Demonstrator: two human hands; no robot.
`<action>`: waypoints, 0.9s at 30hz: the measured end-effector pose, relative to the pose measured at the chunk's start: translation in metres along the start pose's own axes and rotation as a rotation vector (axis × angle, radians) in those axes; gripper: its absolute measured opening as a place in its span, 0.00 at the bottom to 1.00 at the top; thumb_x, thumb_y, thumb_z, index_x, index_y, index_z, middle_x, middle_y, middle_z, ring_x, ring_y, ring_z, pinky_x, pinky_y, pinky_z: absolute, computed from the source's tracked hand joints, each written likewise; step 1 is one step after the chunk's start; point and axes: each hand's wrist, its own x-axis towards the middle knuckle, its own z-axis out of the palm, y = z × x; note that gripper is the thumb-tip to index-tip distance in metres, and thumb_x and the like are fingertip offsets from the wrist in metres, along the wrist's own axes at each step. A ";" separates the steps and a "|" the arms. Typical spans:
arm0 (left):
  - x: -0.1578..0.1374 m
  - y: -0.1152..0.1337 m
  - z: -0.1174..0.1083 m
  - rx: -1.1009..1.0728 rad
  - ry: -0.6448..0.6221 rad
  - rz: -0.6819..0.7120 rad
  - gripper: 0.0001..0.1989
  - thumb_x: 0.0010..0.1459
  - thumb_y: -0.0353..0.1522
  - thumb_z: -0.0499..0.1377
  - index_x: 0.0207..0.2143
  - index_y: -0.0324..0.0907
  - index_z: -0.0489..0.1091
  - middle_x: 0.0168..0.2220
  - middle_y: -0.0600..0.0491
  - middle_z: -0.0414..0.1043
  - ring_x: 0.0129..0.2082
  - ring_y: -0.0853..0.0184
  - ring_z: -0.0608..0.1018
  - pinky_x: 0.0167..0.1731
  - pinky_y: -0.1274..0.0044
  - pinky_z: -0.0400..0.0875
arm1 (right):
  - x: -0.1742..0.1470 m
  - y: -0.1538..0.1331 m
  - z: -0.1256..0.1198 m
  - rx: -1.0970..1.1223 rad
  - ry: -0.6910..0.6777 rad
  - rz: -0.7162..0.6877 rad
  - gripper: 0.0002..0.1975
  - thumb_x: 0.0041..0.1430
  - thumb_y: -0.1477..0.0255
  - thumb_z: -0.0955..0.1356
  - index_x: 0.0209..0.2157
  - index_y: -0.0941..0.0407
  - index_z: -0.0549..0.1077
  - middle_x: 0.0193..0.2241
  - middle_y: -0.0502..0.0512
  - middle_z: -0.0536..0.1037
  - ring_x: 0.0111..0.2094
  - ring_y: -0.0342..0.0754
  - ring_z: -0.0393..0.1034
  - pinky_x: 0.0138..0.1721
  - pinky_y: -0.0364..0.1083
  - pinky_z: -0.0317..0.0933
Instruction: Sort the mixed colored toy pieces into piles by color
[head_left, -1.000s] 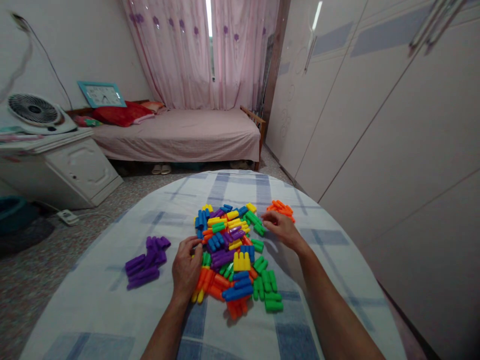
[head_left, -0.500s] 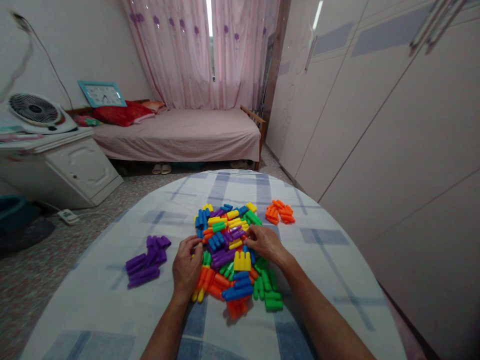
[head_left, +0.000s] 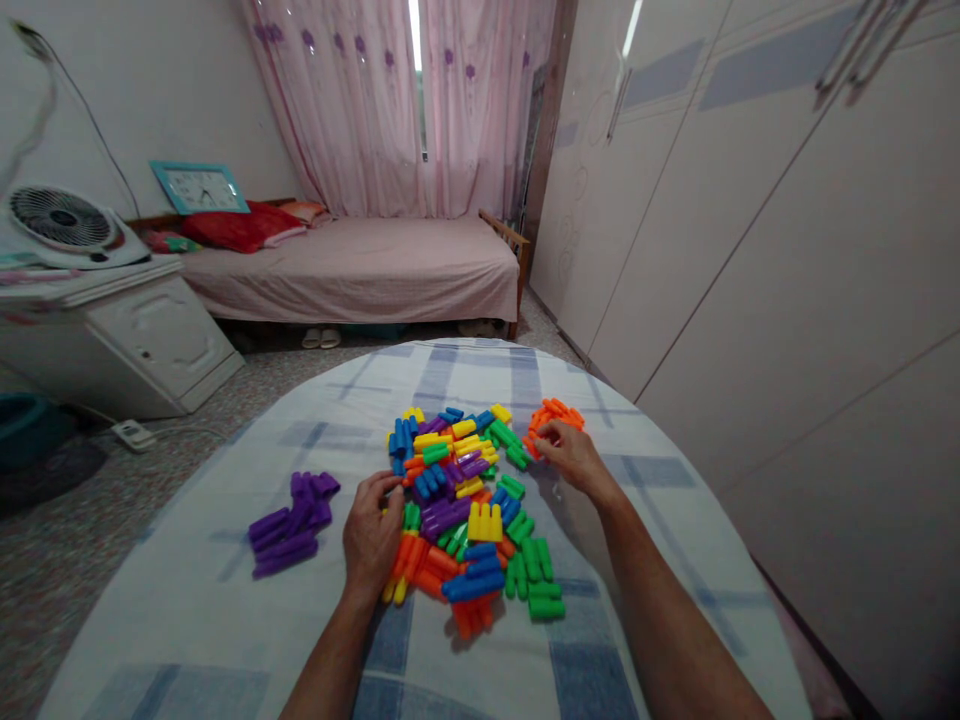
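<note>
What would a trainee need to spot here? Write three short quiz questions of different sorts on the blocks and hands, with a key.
1. True or false: the right hand is at the small orange pile.
2. Which colour are the blocks set apart at the left of the mixed pile? A) green B) purple C) yellow
3. Fill in: the left hand rests at the ____ edge of the mixed pile.

Key
1. True; its fingers touch the orange pile's near side.
2. B; the purple blocks lie alone on the checked tablecloth.
3. Left.
</note>
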 end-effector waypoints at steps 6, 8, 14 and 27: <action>0.000 -0.001 0.000 0.000 0.006 -0.002 0.13 0.56 0.39 0.51 0.35 0.44 0.72 0.44 0.50 0.71 0.43 0.63 0.74 0.45 0.73 0.69 | 0.009 0.022 -0.006 0.076 0.338 0.106 0.13 0.52 0.70 0.62 0.38 0.58 0.71 0.38 0.57 0.75 0.35 0.47 0.69 0.40 0.46 0.62; -0.001 -0.001 0.000 -0.002 0.003 -0.002 0.13 0.56 0.39 0.51 0.35 0.44 0.72 0.44 0.50 0.71 0.43 0.63 0.74 0.46 0.73 0.69 | 0.009 0.025 -0.007 0.102 0.391 0.116 0.15 0.51 0.70 0.61 0.40 0.59 0.71 0.40 0.60 0.74 0.36 0.48 0.69 0.40 0.46 0.63; 0.000 0.002 -0.001 -0.013 -0.011 -0.021 0.13 0.56 0.40 0.51 0.35 0.43 0.72 0.45 0.50 0.70 0.44 0.63 0.74 0.46 0.72 0.68 | 0.008 0.015 0.006 0.169 0.368 -0.038 0.13 0.54 0.71 0.61 0.38 0.58 0.71 0.40 0.59 0.74 0.36 0.47 0.70 0.43 0.47 0.63; -0.001 0.002 0.001 -0.011 -0.016 -0.029 0.13 0.57 0.38 0.50 0.36 0.43 0.72 0.45 0.50 0.70 0.44 0.63 0.74 0.47 0.72 0.67 | -0.003 0.010 0.058 0.105 0.183 -0.183 0.11 0.54 0.72 0.60 0.34 0.57 0.73 0.33 0.55 0.74 0.35 0.47 0.68 0.40 0.45 0.60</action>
